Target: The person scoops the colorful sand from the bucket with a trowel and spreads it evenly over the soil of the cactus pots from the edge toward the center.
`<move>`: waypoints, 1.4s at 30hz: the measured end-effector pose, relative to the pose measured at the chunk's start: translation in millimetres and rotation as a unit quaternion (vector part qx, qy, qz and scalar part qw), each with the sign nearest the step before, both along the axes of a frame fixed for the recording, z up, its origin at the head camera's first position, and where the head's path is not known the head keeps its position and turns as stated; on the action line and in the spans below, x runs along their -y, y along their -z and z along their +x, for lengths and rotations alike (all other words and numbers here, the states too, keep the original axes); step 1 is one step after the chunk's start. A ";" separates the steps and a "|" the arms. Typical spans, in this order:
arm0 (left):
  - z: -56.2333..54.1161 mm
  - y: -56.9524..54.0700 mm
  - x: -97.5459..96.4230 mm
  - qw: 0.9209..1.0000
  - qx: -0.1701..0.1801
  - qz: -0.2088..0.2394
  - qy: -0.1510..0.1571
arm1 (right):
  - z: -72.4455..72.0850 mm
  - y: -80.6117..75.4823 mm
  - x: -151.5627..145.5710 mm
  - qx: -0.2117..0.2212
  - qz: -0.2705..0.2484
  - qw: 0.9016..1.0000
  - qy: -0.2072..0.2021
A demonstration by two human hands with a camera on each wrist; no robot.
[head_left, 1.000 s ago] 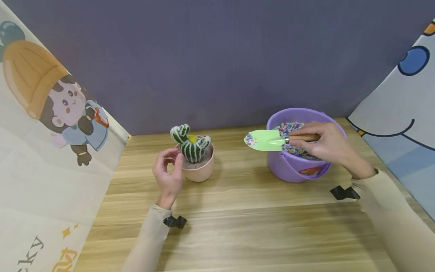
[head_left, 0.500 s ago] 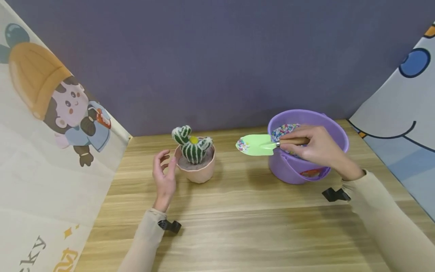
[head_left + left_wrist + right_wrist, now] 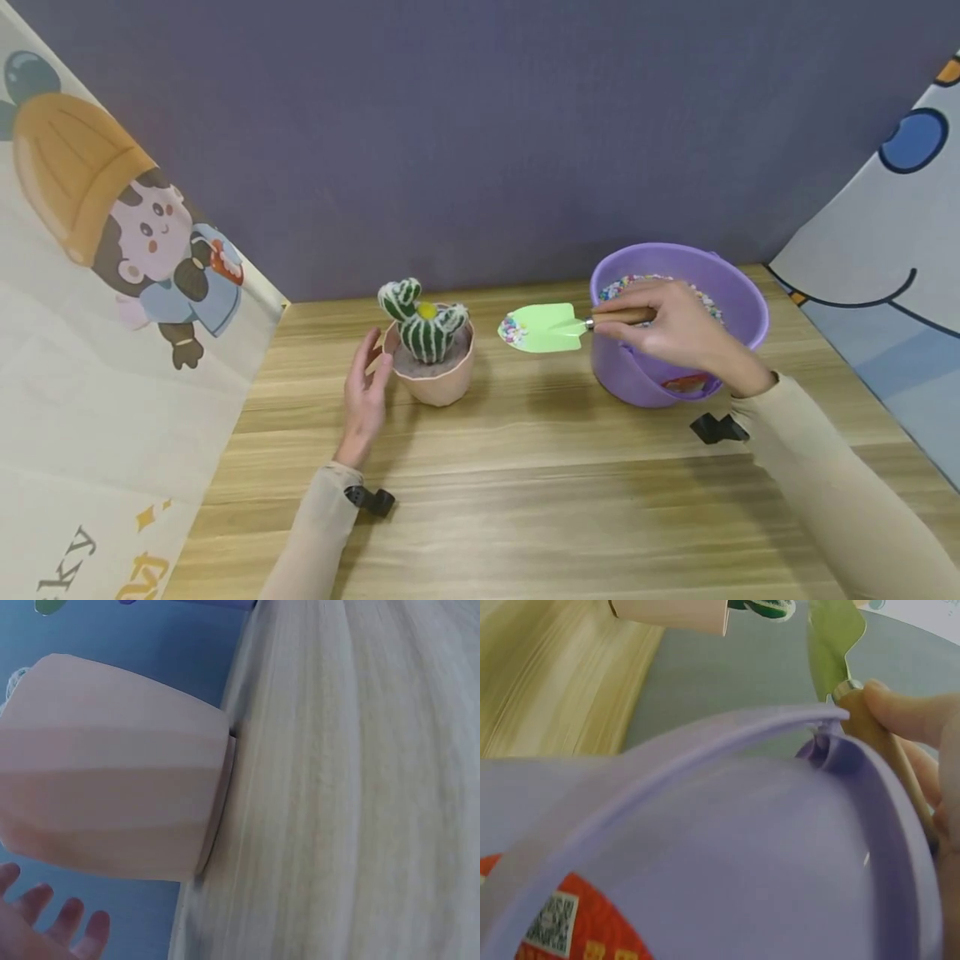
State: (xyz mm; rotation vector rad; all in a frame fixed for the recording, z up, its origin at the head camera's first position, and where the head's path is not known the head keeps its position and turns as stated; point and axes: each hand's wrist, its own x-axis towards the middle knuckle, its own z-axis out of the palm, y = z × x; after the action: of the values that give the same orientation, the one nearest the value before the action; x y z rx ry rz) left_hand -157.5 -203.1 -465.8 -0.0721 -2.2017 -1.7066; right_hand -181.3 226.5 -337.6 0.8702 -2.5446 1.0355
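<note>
My right hand (image 3: 667, 325) grips the wooden handle of a trowel (image 3: 551, 327) above the near left rim of a purple bucket (image 3: 637, 379). Small multicoloured pieces (image 3: 513, 330) lie at the tip of its light green blade, which points left. More such pieces partly fill the bucket. A green and white cactus (image 3: 427, 333) with a yellow flower stands upright in a pink pot (image 3: 442, 388). Just left of that pot is my left hand (image 3: 365, 404), fingers spread and holding nothing. In the left wrist view, its fingertips (image 3: 67, 919) are beside the pot (image 3: 112, 769), apparently apart from it.
The pot and bucket stand on a wood-grain table (image 3: 487, 500), near the dark back wall (image 3: 480, 142). A printed panel with a cartoon figure (image 3: 153, 225) closes the left side, and another printed panel (image 3: 847, 225) rises on the right. The bucket's handle hangs down in front.
My right hand has carried the trowel left and slightly down, out past the bucket's rim toward the pot. The left hand has drawn back a little from the pot, its fingers straightening.
</note>
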 end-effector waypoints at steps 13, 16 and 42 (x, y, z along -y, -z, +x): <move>-4.0 9.6 2.6 0.999 0.007 -0.013 0.034 | -5.8 -2.5 19.9 0.021 0.033 0.999 -0.005; -3.4 9.2 2.3 0.999 0.004 -0.014 0.035 | -8.2 -2.3 24.0 0.028 0.032 0.999 -0.012; -3.1 5.5 -0.1 0.996 -0.045 -0.057 0.041 | -23.8 3.5 56.8 0.017 0.066 0.997 -0.043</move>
State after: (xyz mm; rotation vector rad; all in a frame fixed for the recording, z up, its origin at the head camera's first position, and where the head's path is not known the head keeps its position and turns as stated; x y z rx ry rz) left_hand -160.5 -203.1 -471.4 -0.2673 -2.2561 -1.5845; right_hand -205.1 169.7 -341.2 1.0142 -2.6496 0.9205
